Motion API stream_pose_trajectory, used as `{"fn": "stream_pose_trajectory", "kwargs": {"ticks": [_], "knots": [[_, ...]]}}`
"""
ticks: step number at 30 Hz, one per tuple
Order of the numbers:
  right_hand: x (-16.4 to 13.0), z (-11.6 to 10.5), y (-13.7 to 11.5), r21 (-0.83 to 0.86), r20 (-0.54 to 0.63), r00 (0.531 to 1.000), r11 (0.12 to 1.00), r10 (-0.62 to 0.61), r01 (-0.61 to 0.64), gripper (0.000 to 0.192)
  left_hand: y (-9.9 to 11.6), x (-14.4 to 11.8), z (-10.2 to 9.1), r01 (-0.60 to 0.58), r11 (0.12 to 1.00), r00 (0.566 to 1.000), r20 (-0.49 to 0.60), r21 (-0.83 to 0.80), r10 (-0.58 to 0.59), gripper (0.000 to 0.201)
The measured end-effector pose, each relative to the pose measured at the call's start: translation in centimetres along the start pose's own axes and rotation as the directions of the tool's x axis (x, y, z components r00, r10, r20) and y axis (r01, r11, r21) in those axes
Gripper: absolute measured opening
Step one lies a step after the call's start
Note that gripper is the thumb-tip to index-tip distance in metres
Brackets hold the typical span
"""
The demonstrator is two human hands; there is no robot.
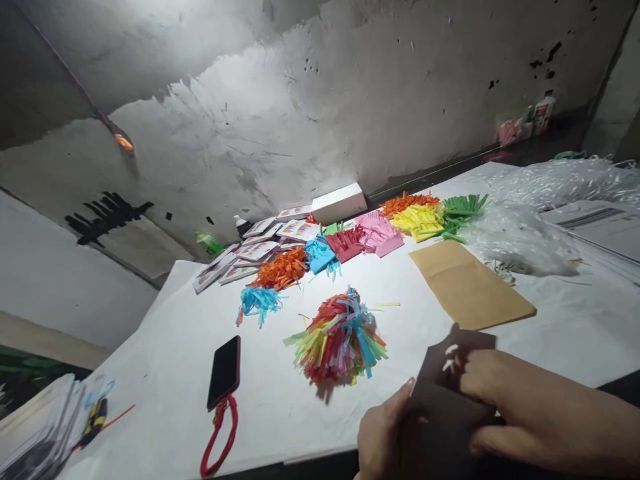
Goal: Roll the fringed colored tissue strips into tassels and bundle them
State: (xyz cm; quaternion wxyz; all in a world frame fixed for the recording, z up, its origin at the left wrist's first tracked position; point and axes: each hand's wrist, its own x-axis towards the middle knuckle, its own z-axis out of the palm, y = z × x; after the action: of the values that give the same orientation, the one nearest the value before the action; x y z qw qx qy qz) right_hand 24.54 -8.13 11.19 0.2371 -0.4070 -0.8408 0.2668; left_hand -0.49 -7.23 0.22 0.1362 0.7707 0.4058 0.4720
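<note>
You have a dark brown sheet of paper (453, 400) gripped between both hands at the near edge of the table (165, 373): your left hand (383, 437) pinches its lower left side with the thumb on top, and your right hand (530, 410) clasps its right side, fingers curled over it. The sheet looks uncut, so by my reading this piece is only at its start.

Much seems done already. Just beyond the sheet lies a mixed bundle of coloured fringe (340, 340), and further back a row of single-colour fringed stacks: light blue tuft (257, 301), orange stack (281, 268), blue stack (320, 255), red stack (346, 243), pink stack (377, 233), yellow stack (419, 221), green stack (460, 212). A tan sheet (470, 287) lies flat to the right, untouched (likely the next one in line).

As for containers, a white box (339, 203) stands shut at the back, so its contents are hidden. Clear plastic bags (530, 233) are heaped on the right; what they hold I cannot tell. Small printed packets (250, 252) fan out on the left, and a phone (224, 371) with a red strap (220, 437) lies near you.
</note>
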Motion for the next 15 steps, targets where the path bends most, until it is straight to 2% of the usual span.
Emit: {"fn": "stream_pose_trajectory", "kwargs": {"ticks": [2, 4, 6, 7, 8, 9, 10, 12, 13, 15], "knots": [[0.1, -0.2, 0.2, 0.101, 0.071, 0.997, 0.995, 0.003, -0.01, 0.014, 0.1, 0.7, -0.3, -0.056, 0.998, 0.998, 0.007, 0.008, 0.056, 0.033], [0.2, -0.2, 0.4, 0.114, 0.047, 0.999, 0.993, 0.009, -0.015, 0.014, 0.5, 1.6, -0.4, -0.16, 0.987, 0.986, 0.049, 0.011, 0.159, 0.039], [0.4, -0.4, 0.3, 0.08, 0.002, 0.999, 0.996, 0.037, -0.037, 0.022, 0.8, 2.2, -0.2, -0.236, 0.97, 0.968, 0.096, 0.051, 0.23, 0.063], [0.5, -0.6, 0.2, 0.061, 0.006, 0.998, 0.996, 0.058, -0.058, 0.024, 0.9, 2.2, 0.1, -0.236, 0.968, 0.968, 0.104, 0.083, 0.227, 0.083], [0.6, -0.9, -0.1, 0.045, 0.035, 0.996, 0.995, 0.082, -0.083, 0.023, 1.0, 2.0, 0.5, -0.213, 0.971, 0.973, 0.117, 0.105, 0.201, 0.101], [0.7, -1.3, -0.3, 0.039, 0.083, 0.991, 0.993, 0.104, -0.108, 0.022, 1.0, 1.6, 0.9, -0.173, 0.98, 0.977, 0.144, 0.102, 0.158, 0.112], [0.7, -1.6, -0.6, 0.046, 0.145, 0.983, 0.991, 0.115, -0.123, 0.022, 0.9, 1.1, 1.3, -0.12, 0.99, 0.975, 0.198, 0.069, 0.104, 0.11], [0.6, -1.9, -1.1, 0.068, 0.232, 0.968, 0.991, 0.094, -0.112, 0.024, 0.6, 0.2, 2.1, 0.001, 0.999, 0.927, 0.375, -0.05, 0.017, 0.088], [0.6, -1.8, -1.1, 0.07, 0.238, 0.969, 0.994, 0.069, -0.088, 0.025, 0.3, -0.1, 2.3, 0.067, 0.992, 0.892, 0.452, -0.104, -0.013, 0.079], [0.3, -1.1, -1.0, 0.031, 0.179, 0.984, 0.999, 0.011, -0.017, 0.023, 0.0, -0.3, 2.4, 0.181, 0.969, 0.85, 0.522, -0.166, -0.07, 0.073]]}}
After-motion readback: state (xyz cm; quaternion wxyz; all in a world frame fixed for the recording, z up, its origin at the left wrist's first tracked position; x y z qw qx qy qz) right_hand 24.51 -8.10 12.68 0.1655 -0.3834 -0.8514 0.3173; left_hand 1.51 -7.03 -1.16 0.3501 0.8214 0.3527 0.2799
